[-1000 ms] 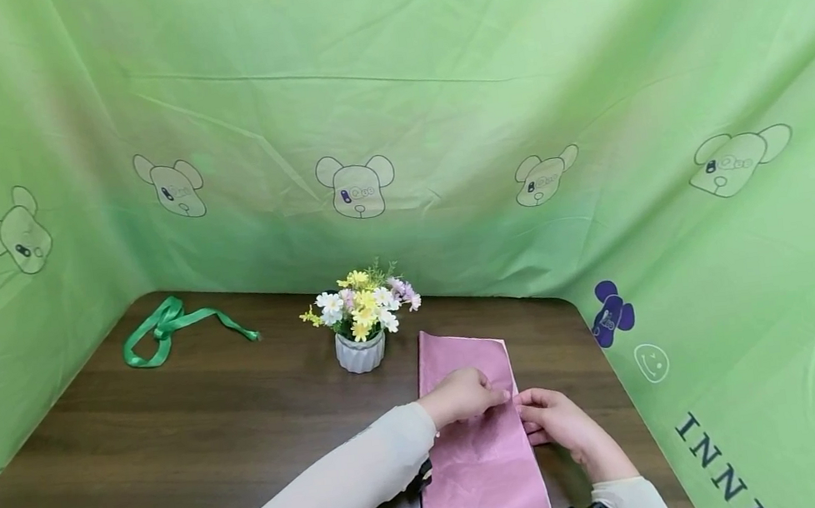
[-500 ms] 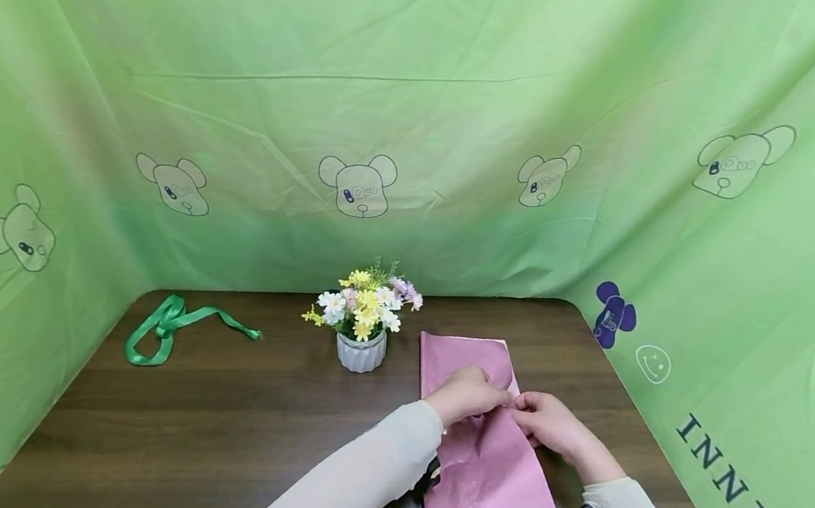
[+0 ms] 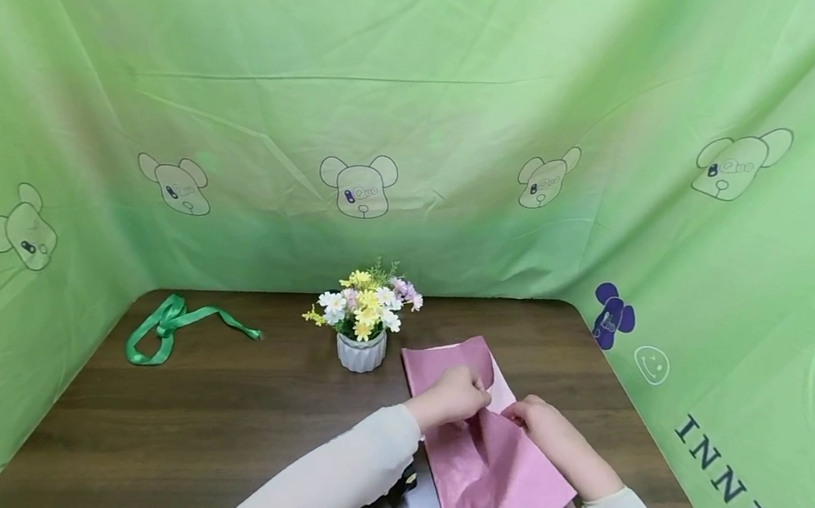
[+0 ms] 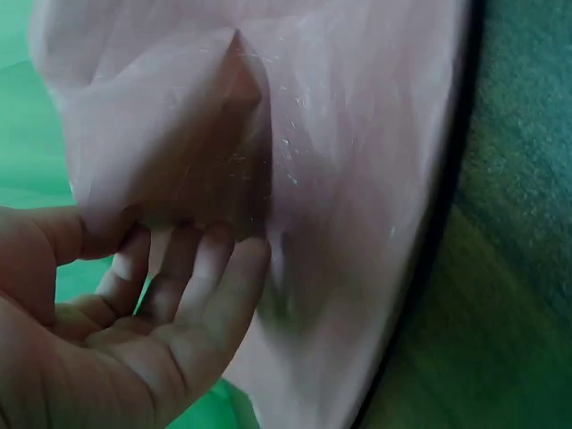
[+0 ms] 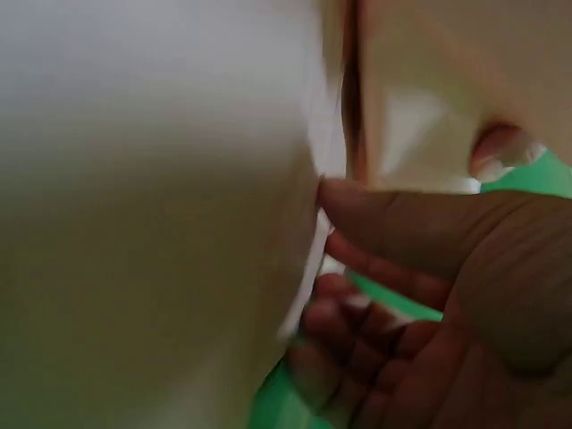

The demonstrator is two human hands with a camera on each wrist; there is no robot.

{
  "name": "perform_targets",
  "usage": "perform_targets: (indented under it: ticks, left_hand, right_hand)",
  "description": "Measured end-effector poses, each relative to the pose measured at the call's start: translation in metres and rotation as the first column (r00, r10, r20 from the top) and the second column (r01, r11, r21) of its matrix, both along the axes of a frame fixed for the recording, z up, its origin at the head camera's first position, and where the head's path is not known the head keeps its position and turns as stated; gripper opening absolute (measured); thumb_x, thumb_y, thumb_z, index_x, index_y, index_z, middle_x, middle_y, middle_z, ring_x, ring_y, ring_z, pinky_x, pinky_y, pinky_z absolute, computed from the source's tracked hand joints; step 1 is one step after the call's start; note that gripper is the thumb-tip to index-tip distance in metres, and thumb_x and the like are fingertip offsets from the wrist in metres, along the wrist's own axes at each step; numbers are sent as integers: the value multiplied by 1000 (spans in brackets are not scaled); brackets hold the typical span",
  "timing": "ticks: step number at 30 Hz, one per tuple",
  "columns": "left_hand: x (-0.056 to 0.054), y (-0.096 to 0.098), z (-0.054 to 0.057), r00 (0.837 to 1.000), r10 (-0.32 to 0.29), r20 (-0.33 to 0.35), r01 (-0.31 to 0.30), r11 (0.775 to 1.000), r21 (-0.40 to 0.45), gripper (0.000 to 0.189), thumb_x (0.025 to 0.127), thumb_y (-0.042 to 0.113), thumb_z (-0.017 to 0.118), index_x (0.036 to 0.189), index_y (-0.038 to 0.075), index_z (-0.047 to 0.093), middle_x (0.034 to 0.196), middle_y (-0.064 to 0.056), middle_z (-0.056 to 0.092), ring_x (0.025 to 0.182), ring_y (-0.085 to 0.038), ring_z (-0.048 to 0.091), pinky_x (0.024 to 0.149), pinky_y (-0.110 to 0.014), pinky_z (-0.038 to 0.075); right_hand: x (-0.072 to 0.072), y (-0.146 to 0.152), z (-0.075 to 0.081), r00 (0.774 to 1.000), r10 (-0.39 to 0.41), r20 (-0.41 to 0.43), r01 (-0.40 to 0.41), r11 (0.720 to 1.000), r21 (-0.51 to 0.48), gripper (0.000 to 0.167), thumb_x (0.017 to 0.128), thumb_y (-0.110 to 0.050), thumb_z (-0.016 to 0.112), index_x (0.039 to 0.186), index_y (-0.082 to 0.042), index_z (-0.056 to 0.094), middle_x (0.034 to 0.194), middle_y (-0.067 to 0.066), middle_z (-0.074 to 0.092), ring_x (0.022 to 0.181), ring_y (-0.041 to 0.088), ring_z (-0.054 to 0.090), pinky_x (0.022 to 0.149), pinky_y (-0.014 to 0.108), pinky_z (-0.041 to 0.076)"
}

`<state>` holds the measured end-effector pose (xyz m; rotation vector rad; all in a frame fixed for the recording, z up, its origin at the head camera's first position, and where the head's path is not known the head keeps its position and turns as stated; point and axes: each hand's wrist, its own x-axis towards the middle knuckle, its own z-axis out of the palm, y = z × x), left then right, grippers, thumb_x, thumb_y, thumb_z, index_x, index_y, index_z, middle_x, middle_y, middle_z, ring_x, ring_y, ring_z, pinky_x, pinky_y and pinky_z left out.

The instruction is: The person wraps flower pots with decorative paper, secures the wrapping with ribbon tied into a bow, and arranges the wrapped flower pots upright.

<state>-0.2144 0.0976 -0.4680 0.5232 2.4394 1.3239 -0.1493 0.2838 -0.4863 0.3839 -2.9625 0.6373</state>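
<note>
A folded sheet of pink wrapping paper (image 3: 456, 468) lies toward the front right of the table, its upper layer raised and creased. My left hand (image 3: 455, 394) reaches over it and pinches the lifted edge between thumb and fingers. In the left wrist view, the paper (image 4: 349, 134) bulges into a fold above that hand (image 4: 152, 313). At the right edge, my right hand (image 3: 552, 432) pinches the paper too. The right wrist view has its thumb and fingers (image 5: 384, 214) on the paper's edge, with much of the sheet blurred up close. Pale paper shows between the layers.
Behind the paper stands a small white pot (image 3: 362, 351) of artificial flowers (image 3: 364, 305). A green ribbon (image 3: 169, 321) lies looped at the back left of the wooden table (image 3: 193, 429). Green printed cloth (image 3: 424, 68) hangs around the back and sides.
The upper layer has been lifted from nearly flat at its right edge, exposing the pale inside. The paper's far end has shifted left, and the left hand has moved slightly left with it.
</note>
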Motion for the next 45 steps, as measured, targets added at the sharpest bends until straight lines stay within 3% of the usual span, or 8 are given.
perform_targets:
  ticks: [3, 7, 13, 19, 27, 33, 39, 45]
  left_hand:
    - [-1, -10, 7, 998, 3, -60, -1, 1000, 19, 23, 87, 9, 65, 65, 14, 60, 54, 5, 49, 42, -14, 57, 44, -29, 52]
    - [-4, -24, 13, 996, -2, -84, 8, 998, 64, 22, 89, 11, 64, 68, 13, 60, 57, 3, 56, 44, -10, 56, 45, -25, 49]
    - [-6, -47, 15, 999, 4, -34, -1, 995, 95, 20, 89, 12, 61, 69, 11, 60, 60, -2, 62, 45, -16, 62, 48, -35, 57]
    - [-3, -72, 8, 999, 41, -14, -40, 996, 80, 18, 88, 13, 61, 70, 12, 58, 54, -1, 58, 44, -16, 59, 48, -38, 57]
    - [7, -102, 1, 984, 53, 168, -72, 992, 108, 13, 90, 9, 58, 78, 7, 58, 62, -9, 60, 47, -17, 58, 43, -35, 55]
    - [6, -114, -3, 987, 63, 150, -74, 995, 68, 15, 90, 9, 60, 76, 8, 57, 58, -8, 61, 48, -16, 59, 43, -33, 54]
    - [2, -122, -8, 992, 82, 100, -79, 996, -36, 19, 87, 12, 63, 69, 11, 55, 54, -5, 61, 48, -16, 61, 40, -29, 45]
    - [-4, -126, -16, 995, 57, 78, -47, 990, -135, 27, 88, 16, 67, 63, 11, 60, 50, -4, 61, 42, -16, 53, 39, -29, 42]
  right_hand:
    - [3, 2, 3, 999, -53, -4, 53, 995, 85, 17, 82, -7, 76, 98, -10, 77, 89, 3, 62, 85, 22, 64, 82, 41, 55]
    - [5, 12, 7, 990, -125, 70, 112, 980, 166, 45, 72, -23, 86, 112, -5, 74, 100, 8, 62, 95, 29, 62, 87, 50, 54]
    - [6, 28, 4, 995, -83, 50, 75, 987, 141, 48, 69, -16, 89, 108, 5, 71, 112, 18, 61, 107, 38, 60, 99, 54, 49]
    - [11, 43, -2, 998, -52, 25, 49, 993, 106, 43, 75, -20, 88, 111, -4, 70, 119, 14, 64, 114, 35, 61, 102, 53, 48]
    - [18, 62, 9, 986, -114, 123, 95, 985, 146, 66, 70, -36, 92, 120, 1, 68, 124, 20, 62, 117, 44, 59, 103, 60, 46]
    - [24, 76, 11, 979, -157, 127, 132, 974, 183, 68, 69, -38, 91, 118, 3, 68, 120, 21, 63, 115, 45, 58, 100, 60, 47]
    - [23, 79, 13, 973, -173, 152, 141, 970, 196, 71, 70, -42, 90, 119, 4, 67, 120, 22, 62, 114, 45, 58, 100, 61, 46]
    - [25, 80, 10, 970, -191, 152, 160, 967, 196, 72, 71, -42, 90, 121, 4, 66, 122, 23, 61, 117, 47, 56, 101, 62, 45]
